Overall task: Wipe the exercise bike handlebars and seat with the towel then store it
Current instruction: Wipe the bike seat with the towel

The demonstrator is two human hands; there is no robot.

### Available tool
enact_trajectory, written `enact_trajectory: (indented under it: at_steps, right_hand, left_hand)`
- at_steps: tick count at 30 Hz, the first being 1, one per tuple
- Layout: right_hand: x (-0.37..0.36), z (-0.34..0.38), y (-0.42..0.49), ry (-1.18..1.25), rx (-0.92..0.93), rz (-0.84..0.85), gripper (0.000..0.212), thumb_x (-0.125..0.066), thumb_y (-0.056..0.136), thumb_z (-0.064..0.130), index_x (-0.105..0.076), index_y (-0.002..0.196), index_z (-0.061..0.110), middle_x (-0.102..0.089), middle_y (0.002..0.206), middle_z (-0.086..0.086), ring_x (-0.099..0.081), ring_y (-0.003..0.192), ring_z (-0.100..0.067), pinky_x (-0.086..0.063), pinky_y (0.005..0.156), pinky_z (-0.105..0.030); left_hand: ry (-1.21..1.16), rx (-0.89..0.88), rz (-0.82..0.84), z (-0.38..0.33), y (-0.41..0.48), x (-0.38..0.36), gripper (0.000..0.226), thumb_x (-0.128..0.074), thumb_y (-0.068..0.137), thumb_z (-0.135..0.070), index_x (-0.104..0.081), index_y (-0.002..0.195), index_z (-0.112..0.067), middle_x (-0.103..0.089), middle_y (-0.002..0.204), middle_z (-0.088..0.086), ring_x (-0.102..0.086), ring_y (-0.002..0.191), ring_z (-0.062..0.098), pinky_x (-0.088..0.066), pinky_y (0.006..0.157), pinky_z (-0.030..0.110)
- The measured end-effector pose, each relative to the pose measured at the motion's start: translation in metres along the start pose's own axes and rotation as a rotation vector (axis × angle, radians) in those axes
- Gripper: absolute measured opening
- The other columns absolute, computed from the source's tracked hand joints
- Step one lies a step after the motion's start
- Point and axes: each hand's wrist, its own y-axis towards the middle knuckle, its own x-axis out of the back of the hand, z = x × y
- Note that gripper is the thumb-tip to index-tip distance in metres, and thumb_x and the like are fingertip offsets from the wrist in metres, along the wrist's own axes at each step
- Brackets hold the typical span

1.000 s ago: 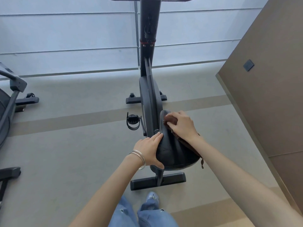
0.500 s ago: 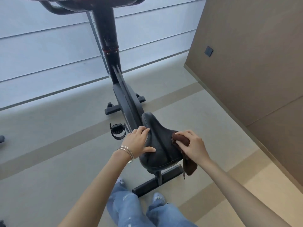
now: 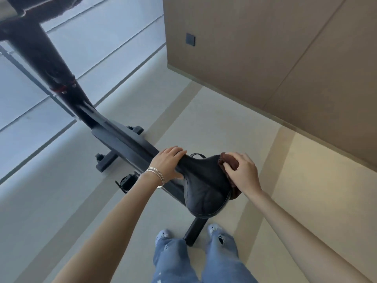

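The seat point(image 3: 204, 186) of the exercise bike point(image 3: 122, 139) is being wiped. A brown towel point(image 3: 229, 163) is bunched under the curled fingers of the right hand point(image 3: 242, 172) and pressed against the seat's right edge, some of it hanging below. The narrow front of the seat is gripped by the left hand point(image 3: 169, 162), fingers wrapped over it. The seat wipe is judged unfinished; storing the towel remains. Whether the handlebars point(image 3: 40, 9) were cleaned cannot be told. Open floor point(image 3: 275, 180) is left to the right, before the wall point(image 3: 265, 58).
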Motion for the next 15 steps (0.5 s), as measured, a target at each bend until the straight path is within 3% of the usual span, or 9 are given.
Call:
enact_trajectory:
  at_steps: [4,8,12,15]
  right_hand:
    - [-0.02,0.018,-0.053,-0.076,0.041,-0.176,0.032,-0.073,0.074,0.015,-0.068,0.106,0.022,-0.06,0.096,-0.005,-0.056,0.09,-0.03,-0.048,0.076,-0.032]
    - [-0.038,0.031,-0.081,-0.111,0.043,-0.242,0.035,-0.075,0.07,0.012,-0.069,0.103,0.022,-0.061,0.098,-0.004,-0.057,0.09,-0.029,-0.053,0.067,-0.037]
    - [-0.034,0.024,-0.086,-0.096,0.086,-0.248,0.036,-0.077,0.07,0.012,-0.069,0.103,0.022,-0.061,0.096,-0.003,-0.058,0.087,-0.026,-0.053,0.071,-0.033]
    - [-0.025,0.019,-0.072,-0.152,0.182,-0.207,0.033,-0.074,0.071,0.015,-0.068,0.102,0.024,-0.062,0.095,-0.001,-0.059,0.085,-0.024,-0.053,0.065,-0.03]
  left_hand:
    - [-0.087,-0.035,-0.023,0.005,0.002,-0.002,0.08,-0.073,0.075,-0.045,-0.036,0.141,-0.021,-0.039,0.144,-0.002,-0.036,0.134,0.019,-0.04,0.106,0.036]
    - [-0.12,-0.037,-0.021,0.006,0.002,0.001,0.08,-0.075,0.072,-0.043,-0.038,0.139,-0.02,-0.041,0.142,-0.003,-0.036,0.134,0.018,-0.042,0.104,0.037]
    - [-0.139,-0.031,-0.026,0.002,0.001,-0.001,0.081,-0.077,0.072,-0.037,-0.038,0.14,-0.017,-0.041,0.142,0.0,-0.033,0.136,0.02,-0.032,0.11,0.032]
    - [-0.133,-0.038,-0.034,0.002,0.001,-0.003,0.082,-0.075,0.073,-0.036,-0.034,0.142,-0.016,-0.039,0.145,0.002,-0.027,0.139,0.02,-0.022,0.115,0.029]
